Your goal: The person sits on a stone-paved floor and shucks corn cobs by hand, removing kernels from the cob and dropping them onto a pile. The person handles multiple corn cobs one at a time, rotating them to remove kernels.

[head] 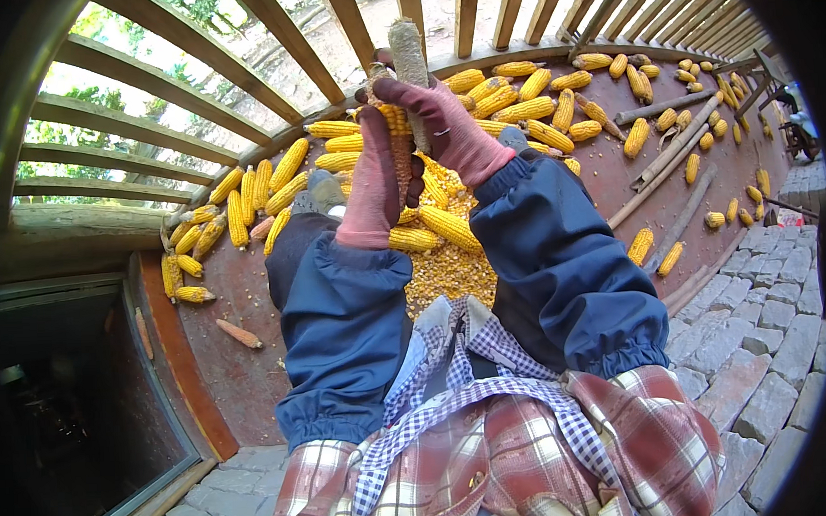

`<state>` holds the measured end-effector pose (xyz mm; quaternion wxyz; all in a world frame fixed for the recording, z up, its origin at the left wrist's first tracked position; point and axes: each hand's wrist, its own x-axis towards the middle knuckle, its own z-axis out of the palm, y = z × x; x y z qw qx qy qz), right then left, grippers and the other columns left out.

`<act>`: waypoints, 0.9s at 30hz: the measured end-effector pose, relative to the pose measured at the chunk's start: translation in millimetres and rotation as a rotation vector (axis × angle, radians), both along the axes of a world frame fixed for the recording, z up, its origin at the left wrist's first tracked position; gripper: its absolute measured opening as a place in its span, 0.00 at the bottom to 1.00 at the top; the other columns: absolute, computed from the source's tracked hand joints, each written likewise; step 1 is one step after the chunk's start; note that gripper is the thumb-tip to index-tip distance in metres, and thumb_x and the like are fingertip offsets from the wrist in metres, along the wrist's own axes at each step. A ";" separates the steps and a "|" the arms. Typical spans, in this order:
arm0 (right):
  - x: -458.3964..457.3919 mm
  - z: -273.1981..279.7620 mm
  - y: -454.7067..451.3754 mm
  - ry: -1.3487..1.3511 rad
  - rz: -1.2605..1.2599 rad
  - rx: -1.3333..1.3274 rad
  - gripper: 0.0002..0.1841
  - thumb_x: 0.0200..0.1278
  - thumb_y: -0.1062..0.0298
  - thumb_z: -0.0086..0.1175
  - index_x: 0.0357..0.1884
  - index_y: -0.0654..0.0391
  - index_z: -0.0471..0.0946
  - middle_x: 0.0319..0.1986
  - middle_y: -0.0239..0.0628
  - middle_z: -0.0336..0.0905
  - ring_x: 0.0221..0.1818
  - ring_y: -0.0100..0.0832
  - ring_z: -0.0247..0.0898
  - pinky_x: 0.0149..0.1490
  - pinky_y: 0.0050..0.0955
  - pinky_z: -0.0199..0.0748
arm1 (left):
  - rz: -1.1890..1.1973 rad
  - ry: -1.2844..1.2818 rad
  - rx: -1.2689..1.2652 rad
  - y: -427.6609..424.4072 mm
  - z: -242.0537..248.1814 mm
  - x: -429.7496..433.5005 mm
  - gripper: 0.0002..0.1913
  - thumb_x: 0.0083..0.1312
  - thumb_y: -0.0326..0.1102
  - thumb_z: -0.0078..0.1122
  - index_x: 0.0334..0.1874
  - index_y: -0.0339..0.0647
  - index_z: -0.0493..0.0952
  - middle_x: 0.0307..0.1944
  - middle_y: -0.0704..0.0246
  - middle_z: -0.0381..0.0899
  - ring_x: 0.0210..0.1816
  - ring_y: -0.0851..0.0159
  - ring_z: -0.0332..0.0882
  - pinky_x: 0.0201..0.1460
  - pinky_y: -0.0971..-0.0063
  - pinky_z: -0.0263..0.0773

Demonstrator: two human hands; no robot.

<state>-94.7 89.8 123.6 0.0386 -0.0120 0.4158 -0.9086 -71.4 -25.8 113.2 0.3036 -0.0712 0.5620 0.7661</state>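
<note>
My left hand [375, 181], in a pink and dark glove, is closed around a partly shelled ear of corn [401, 159]. A band of yellow kernels remains on it; the lower stretch is bare reddish cob. In my right hand [460, 130], gloved alike, is a rough grey rod [408, 50] held nearly upright against the ear. Whether the rod is an old cob or a stick, I cannot tell. Below both hands, loose yellow kernels [448, 280] are heaped between my legs, with whole ears of corn [449, 228] lying on them. The glove hides some fingertips.
A wooden slatted railing [280, 54] curves along the far side. Many yellow ears [525, 111] lie along its base on a reddish-brown surface [254, 393]. Wooden poles [675, 154] lie at right, beside stone paving [763, 324]. A bare cob [238, 334] lies near a dark opening [70, 406] at left.
</note>
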 end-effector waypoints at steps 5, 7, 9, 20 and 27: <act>-2.6 -23.0 -12.5 0.051 -0.272 0.457 0.20 0.55 0.61 0.64 0.47 0.58 0.73 0.31 0.32 0.78 0.32 0.25 0.75 0.40 0.25 0.76 | 0.002 -0.128 0.009 6.7 -11.6 -8.2 0.39 0.54 0.83 0.32 0.41 0.53 0.71 0.17 0.78 0.62 0.13 0.74 0.57 0.14 0.80 0.48; -4.6 -28.5 -14.4 0.150 -0.400 0.601 0.21 0.56 0.60 0.64 0.47 0.59 0.73 0.32 0.34 0.79 0.33 0.26 0.76 0.41 0.26 0.76 | -0.074 -0.210 0.152 -3.1 -8.1 -7.0 0.36 0.54 0.82 0.32 0.38 0.56 0.70 0.16 0.78 0.61 0.13 0.75 0.56 0.13 0.82 0.47; -5.5 -31.7 -14.7 0.221 -0.554 0.771 0.21 0.56 0.60 0.64 0.47 0.61 0.73 0.34 0.37 0.80 0.35 0.27 0.76 0.41 0.27 0.76 | -0.152 -0.289 0.290 -11.6 -3.1 -5.3 0.34 0.55 0.82 0.32 0.35 0.58 0.69 0.16 0.78 0.61 0.12 0.76 0.55 0.12 0.85 0.46; -13.6 -14.9 -5.5 -0.056 -0.044 -0.059 0.25 0.54 0.67 0.65 0.53 0.59 0.70 0.38 0.34 0.76 0.39 0.25 0.74 0.44 0.25 0.74 | 0.155 0.584 -0.658 -9.5 -44.8 -14.1 0.36 0.62 0.72 0.39 0.43 0.39 0.72 0.23 0.60 0.73 0.23 0.57 0.74 0.22 0.66 0.66; -8.6 -31.0 -17.1 0.014 -0.334 0.401 0.16 0.58 0.65 0.60 0.46 0.60 0.74 0.27 0.30 0.76 0.26 0.20 0.71 0.34 0.18 0.73 | -0.038 0.195 -0.532 -5.8 -69.1 -26.2 0.31 0.63 0.69 0.38 0.44 0.44 0.69 0.22 0.63 0.70 0.20 0.59 0.68 0.19 0.67 0.60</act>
